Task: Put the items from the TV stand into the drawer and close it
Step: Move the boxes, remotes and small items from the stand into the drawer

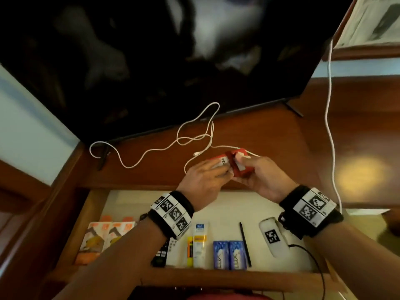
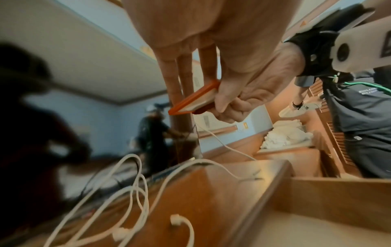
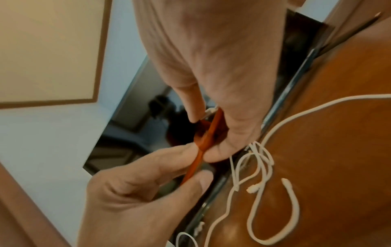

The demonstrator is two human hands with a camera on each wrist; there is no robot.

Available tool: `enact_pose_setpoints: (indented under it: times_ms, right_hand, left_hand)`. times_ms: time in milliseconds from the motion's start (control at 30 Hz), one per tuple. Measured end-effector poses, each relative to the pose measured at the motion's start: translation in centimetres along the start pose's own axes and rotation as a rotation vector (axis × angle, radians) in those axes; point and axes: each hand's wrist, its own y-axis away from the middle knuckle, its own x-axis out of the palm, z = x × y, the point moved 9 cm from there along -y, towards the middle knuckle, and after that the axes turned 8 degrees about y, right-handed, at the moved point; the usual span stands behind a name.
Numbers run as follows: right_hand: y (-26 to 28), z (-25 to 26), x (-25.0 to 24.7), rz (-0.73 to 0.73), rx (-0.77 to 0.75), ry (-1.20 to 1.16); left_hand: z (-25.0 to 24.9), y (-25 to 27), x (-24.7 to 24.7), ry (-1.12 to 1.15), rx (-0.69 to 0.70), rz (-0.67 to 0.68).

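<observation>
A flat red-orange box (image 1: pixel 234 164) with a white label is held just above the front of the wooden TV stand (image 1: pixel 281 135). My left hand (image 1: pixel 221 169) pinches its left end and my right hand (image 1: pixel 243 163) grips its right end. The left wrist view shows the box (image 2: pixel 194 98) edge-on under my right hand's thumb. In the right wrist view the box (image 3: pixel 206 140) is a thin orange strip between both hands' fingertips. A loose white cable (image 1: pixel 194 135) lies on the stand behind the hands. The drawer (image 1: pixel 216 276) below stands open.
In the drawer lie orange packets (image 1: pixel 97 239), a remote (image 1: pixel 161 254), a white tube (image 1: pixel 200 243), two blue boxes (image 1: pixel 229 254) and a black pen (image 1: pixel 245 243). A dark TV (image 1: pixel 151 50) stands at the back of the stand. Another white cord (image 1: pixel 330 105) hangs down on the right.
</observation>
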Motion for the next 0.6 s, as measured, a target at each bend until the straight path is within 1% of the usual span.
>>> enact_pose_setpoints:
  times_ms: [67, 167, 233, 267, 300, 333, 367, 400, 467, 533, 600]
  right_hand:
    - [0.0, -2.5, -1.8, -0.062, 0.055, 0.077]
    - [0.3, -6.4, -4.4, -0.150, 0.131, 0.221]
    - [0.3, -9.1, -6.2, -0.200, 0.182, 0.363]
    - [0.3, -10.5, -7.6, -0.231, 0.206, 0.464]
    - [0.1, -11.2, -8.7, -0.256, 0.217, 0.584]
    - [-0.1, -12.1, -9.8, -0.247, 0.238, 0.738]
    - [-0.3, -12.8, -10.5, -0.187, 0.262, 0.921]
    - [-0.5, -13.7, -10.8, -0.083, 0.297, 1.111]
    - [-0.5, -16.0, -10.8, 0.159, 0.382, 1.388]
    - [-0.3, -18.2, -10.5, 0.326, 0.452, 1.510]
    - [-0.4, -19.7, -10.2, 0.407, 0.487, 1.578]
  left_hand:
    - [-0.5, 1.5, 3.6, 0.014, -0.020, 0.126]
    - [-2.4, 4.1, 9.2, 0.068, -0.030, 0.366]
    - [-4.3, 5.6, 11.7, 0.097, -0.072, 0.456]
    - [-5.1, 6.7, 13.1, 0.143, -0.142, 0.519]
    - [-5.3, 8.3, 14.4, 0.198, -0.241, 0.623]
    - [-5.6, 10.4, 16.3, 0.249, -0.348, 0.758]
    - [-5.8, 12.5, 17.7, 0.291, -0.449, 0.871]
    - [-5.9, 14.4, 18.9, 0.310, -0.527, 0.937]
    - [-6.3, 17.4, 20.2, 0.315, -0.642, 0.983]
    - [-6.7, 19.5, 21.0, 0.317, -0.731, 0.997]
    - [-6.9, 20.6, 21.4, 0.317, -0.790, 0.992]
